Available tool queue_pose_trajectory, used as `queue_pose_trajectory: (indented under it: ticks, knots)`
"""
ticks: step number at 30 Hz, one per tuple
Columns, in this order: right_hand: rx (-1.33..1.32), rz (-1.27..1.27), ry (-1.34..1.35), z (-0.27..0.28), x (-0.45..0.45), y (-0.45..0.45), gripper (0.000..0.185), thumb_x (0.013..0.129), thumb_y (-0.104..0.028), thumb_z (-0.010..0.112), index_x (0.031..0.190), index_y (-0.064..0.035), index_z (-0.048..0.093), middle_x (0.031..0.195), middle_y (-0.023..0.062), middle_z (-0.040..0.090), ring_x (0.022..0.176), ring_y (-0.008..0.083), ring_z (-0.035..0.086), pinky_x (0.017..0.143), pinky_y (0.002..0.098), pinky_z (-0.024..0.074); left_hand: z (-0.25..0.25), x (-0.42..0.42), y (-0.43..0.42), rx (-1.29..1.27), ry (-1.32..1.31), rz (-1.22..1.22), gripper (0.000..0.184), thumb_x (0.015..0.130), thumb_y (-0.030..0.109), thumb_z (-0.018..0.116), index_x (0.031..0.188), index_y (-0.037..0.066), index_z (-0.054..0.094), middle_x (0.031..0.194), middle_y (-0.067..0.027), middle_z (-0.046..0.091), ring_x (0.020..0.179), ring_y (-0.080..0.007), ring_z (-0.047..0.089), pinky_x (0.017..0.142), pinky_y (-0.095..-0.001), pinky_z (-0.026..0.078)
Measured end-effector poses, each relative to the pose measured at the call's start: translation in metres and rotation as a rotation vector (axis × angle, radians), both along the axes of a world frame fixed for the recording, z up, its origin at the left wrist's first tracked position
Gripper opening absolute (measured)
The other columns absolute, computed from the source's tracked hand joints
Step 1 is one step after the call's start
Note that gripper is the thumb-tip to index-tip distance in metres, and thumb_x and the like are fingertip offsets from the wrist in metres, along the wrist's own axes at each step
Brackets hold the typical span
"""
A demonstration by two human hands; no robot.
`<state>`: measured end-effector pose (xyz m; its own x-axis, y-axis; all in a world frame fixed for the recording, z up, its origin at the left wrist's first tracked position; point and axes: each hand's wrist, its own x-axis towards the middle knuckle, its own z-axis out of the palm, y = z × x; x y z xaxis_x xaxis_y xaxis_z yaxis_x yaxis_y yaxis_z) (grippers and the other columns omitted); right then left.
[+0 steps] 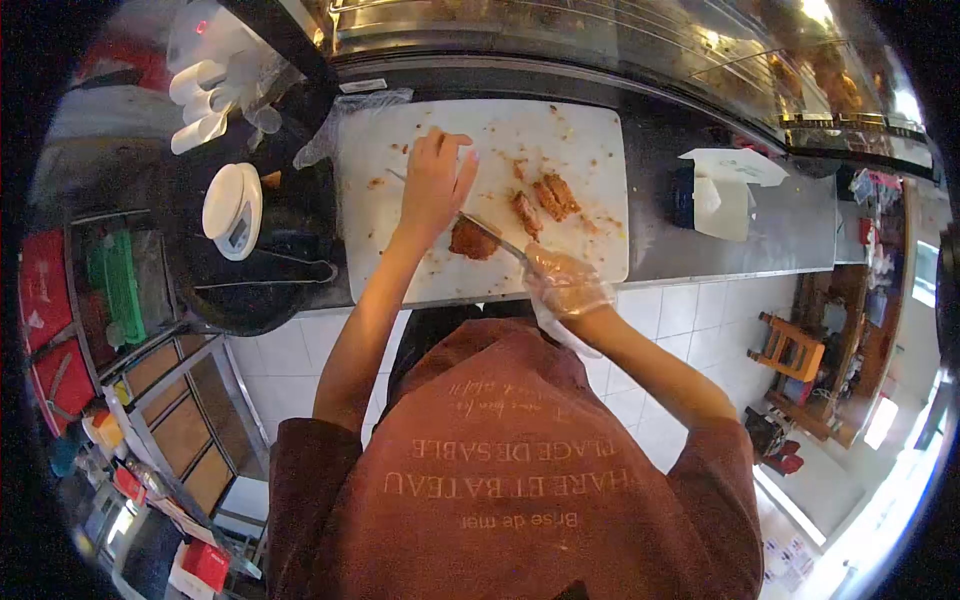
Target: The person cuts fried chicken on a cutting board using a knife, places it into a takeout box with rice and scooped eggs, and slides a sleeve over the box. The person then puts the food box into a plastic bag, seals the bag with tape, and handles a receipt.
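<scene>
A white cutting board (380, 220) lies before me, spotted with crumbs and sauce. My right hand (565, 280), in a clear plastic glove, is closed around the handle of a long knife (490, 228). Its blade slants up and left across a browned piece of meat (471, 241). Over the blade's far part is my bare left hand (437, 180), with bent fingers and the thumb apart. I cannot tell whether its palm presses on the blade, which it partly hides. Farther right on the board are cut meat pieces (553, 197) and a narrow slice (527, 214).
A white kitchen scale (232, 212) stands left of the board, near stacked white cups (200, 105). Crumpled clear plastic (335, 130) touches the board's upper left edge. An open white box (722, 200) is on the counter at right. A glass display case (600, 45) runs along the back.
</scene>
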<state>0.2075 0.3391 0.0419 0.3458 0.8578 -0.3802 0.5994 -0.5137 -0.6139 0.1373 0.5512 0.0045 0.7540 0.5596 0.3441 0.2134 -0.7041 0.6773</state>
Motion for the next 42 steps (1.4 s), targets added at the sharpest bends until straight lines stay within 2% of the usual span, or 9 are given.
queue_pose_trajectory:
  ticks: [7, 10, 20, 28, 30, 33, 34, 38, 42]
  knots:
    - [-0.211, 0.003, 0.007, -0.033, 0.003, 0.003, 0.019, 0.080, -0.021, 0.048, 0.092, -0.0064, 0.045, 0.072, 0.0166, 0.056, 0.068, 0.0339, 0.055, 0.061, 0.0434, 0.0417, -0.033, -0.003, -0.004, 0.070, 0.049, 0.029, 0.024, 0.081, 0.020, 0.046, 0.100, 0.006, 0.048, 0.088, -0.0125, 0.046, 0.084, -0.0295, 0.044, 0.078, -0.0389, 0.036]
    - [-0.121, 0.168, -0.298, -0.067, -0.010, 0.003, 0.023, 0.079, -0.018, 0.047, 0.098, -0.0057, 0.047, 0.081, 0.0159, 0.058, 0.074, 0.0327, 0.055, 0.066, 0.0401, 0.0440, -0.032, -0.004, 0.008, 0.135, 0.083, -0.010, 0.027, 0.080, 0.021, 0.048, 0.102, 0.005, 0.048, 0.088, -0.0121, 0.046, 0.087, -0.0297, 0.044, 0.080, -0.0388, 0.035]
    - [-0.051, 0.077, -0.044, 0.014, -0.008, 0.007, 0.020, 0.081, -0.027, 0.046, 0.087, -0.0083, 0.043, 0.073, 0.0163, 0.055, 0.073, 0.0368, 0.053, 0.061, 0.0456, 0.0390, -0.011, -0.007, 0.004, 0.064, -0.024, 0.016, 0.028, 0.080, 0.021, 0.049, 0.102, 0.005, 0.048, 0.088, -0.0147, 0.047, 0.084, -0.0308, 0.045, 0.077, -0.0405, 0.035]
    - [0.016, 0.057, -0.211, -0.089, -0.032, -0.002, 0.015, 0.080, -0.022, 0.049, 0.091, -0.0106, 0.045, 0.073, 0.0179, 0.055, 0.068, 0.0369, 0.055, 0.061, 0.0448, 0.0426, -0.034, -0.018, 0.006, 0.116, 0.018, 0.011, 0.032, 0.078, 0.020, 0.049, 0.107, 0.004, 0.046, 0.090, -0.0162, 0.047, 0.084, -0.0320, 0.045, 0.075, -0.0423, 0.036]
    - [-0.228, -0.201, 0.173, -0.061, -0.019, 0.023, 0.020, 0.082, -0.024, 0.045, 0.093, -0.0081, 0.050, 0.079, 0.0164, 0.058, 0.070, 0.0347, 0.056, 0.066, 0.0444, 0.0426, -0.033, -0.020, 0.011, 0.152, -0.013, 0.073, 0.029, 0.081, 0.019, 0.047, 0.106, 0.004, 0.046, 0.090, -0.0156, 0.047, 0.084, -0.0308, 0.045, 0.075, -0.0412, 0.036]
    - [0.097, 0.086, -0.025, -0.030, 0.028, 0.038, 0.040, 0.080, -0.028, 0.052, 0.113, -0.0078, 0.048, 0.085, 0.0168, 0.059, 0.072, 0.0323, 0.058, 0.063, 0.0392, 0.0451, 0.003, -0.019, 0.011, 0.142, -0.157, 0.225, 0.025, 0.084, 0.018, 0.044, 0.104, 0.003, 0.046, 0.089, -0.0142, 0.046, 0.082, -0.0287, 0.045, 0.076, -0.0394, 0.035]
    - [-0.153, -0.107, 0.264, 0.004, 0.044, 0.057, 0.041, 0.080, -0.031, 0.052, 0.113, -0.0074, 0.048, 0.087, 0.0153, 0.060, 0.076, 0.0307, 0.059, 0.063, 0.0380, 0.0452, 0.019, -0.028, 0.000, 0.108, -0.196, 0.281, 0.024, 0.085, 0.018, 0.042, 0.103, 0.003, 0.046, 0.088, -0.0136, 0.046, 0.082, -0.0279, 0.045, 0.076, -0.0388, 0.035]
    - [-0.404, 0.295, -0.215, -0.028, 0.125, 0.123, 0.047, 0.080, -0.046, 0.043, 0.115, -0.0139, 0.048, 0.113, 0.0141, 0.051, 0.104, 0.0333, 0.046, 0.089, 0.0461, 0.0340, 0.044, -0.056, -0.019, -0.012, -0.289, 0.282, 0.022, 0.087, 0.018, 0.040, 0.097, 0.001, 0.049, 0.088, -0.0130, 0.047, 0.084, -0.0265, 0.045, 0.079, -0.0364, 0.033]
    - [0.192, 0.381, -1.008, -0.055, 0.119, 0.102, 0.051, 0.078, -0.041, 0.051, 0.120, -0.0126, 0.044, 0.112, 0.0139, 0.052, 0.107, 0.0282, 0.046, 0.084, 0.0415, 0.0394, 0.047, -0.094, -0.040, -0.102, -0.177, 0.337, 0.023, 0.088, 0.018, 0.038, 0.094, 0.000, 0.050, 0.089, -0.0129, 0.048, 0.086, -0.0259, 0.045, 0.080, -0.0348, 0.034]
